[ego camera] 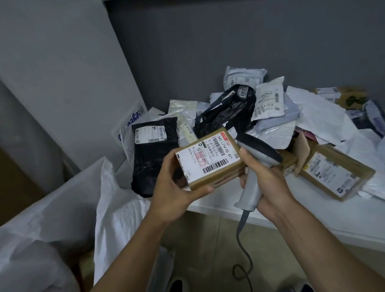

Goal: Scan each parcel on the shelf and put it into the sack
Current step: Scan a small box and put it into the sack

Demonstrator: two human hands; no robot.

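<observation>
My left hand (171,189) grips a small brown cardboard parcel (209,160) from its left side and underside, white shipping label facing up. My right hand (264,181) holds a grey corded barcode scanner (257,160) by its handle, the dark scanner head right beside the parcel's right edge. Both are held above the front edge of the white shelf (312,226). The white woven sack (42,231) stands open at the lower left, below the shelf corner.
The shelf carries a heap of parcels: a black bag (155,159), a crumpled black bag (228,111), white mailers (269,100), a brown box (335,172). Grey wall behind, a white panel at left. The scanner cable (243,254) hangs to the floor.
</observation>
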